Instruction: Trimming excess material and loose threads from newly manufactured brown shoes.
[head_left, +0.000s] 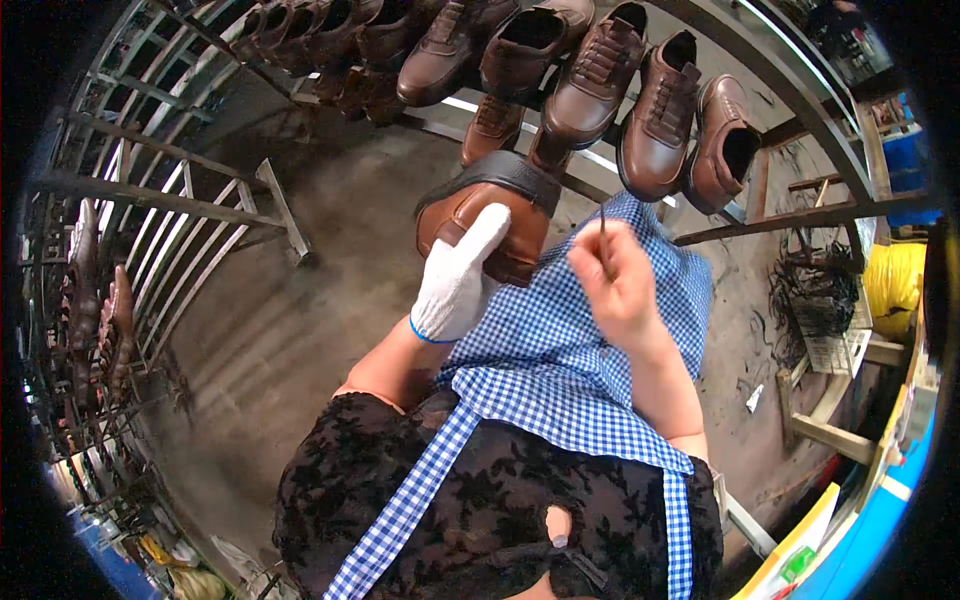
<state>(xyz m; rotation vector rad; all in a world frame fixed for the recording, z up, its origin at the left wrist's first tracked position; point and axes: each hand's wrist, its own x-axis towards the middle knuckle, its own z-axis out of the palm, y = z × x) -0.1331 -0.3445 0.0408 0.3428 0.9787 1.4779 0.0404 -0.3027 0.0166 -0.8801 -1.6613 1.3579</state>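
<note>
Head view, looking down at a seated person's lap and two hands. The left hand (pixel 455 280), in a white knit glove with a blue cuff, sits just left of the picture's centre, at about 11 o'clock from the middle. Its fingers are closed over the upper of a brown leather shoe (pixel 487 215), gripping it from the near side. The shoe is raised above the lap, with its dark sole edge turned toward 12 o'clock and its opening facing the person.

The right hand (pixel 615 285) is bare and lies just right of centre, near the shoe but not touching it. Its thumb and fingers are pressed together, pinching a thin dark needle-like tool (pixel 603 228) that points up toward 12 o'clock. Whether a thread hangs from it cannot be told.

Under both hands a blue and white checked apron (pixel 560 370) covers the lap, over a black lace top (pixel 460 500) that fills the picture at 6 o'clock.

At 12 o'clock, a row of finished brown shoes (pixel 590 85) rests on the bars of a metal rack (pixel 800 100), which curves from 10 o'clock to 2 o'clock. More rack bars (pixel 160 200) with dark shoes stand at 9 o'clock. A grey concrete floor (pixel 290 320) lies between 8 and 10 o'clock. At 3 o'clock sits a yellow bundle (pixel 893 285) beside a tangle of dark scraps (pixel 810 290).
</note>
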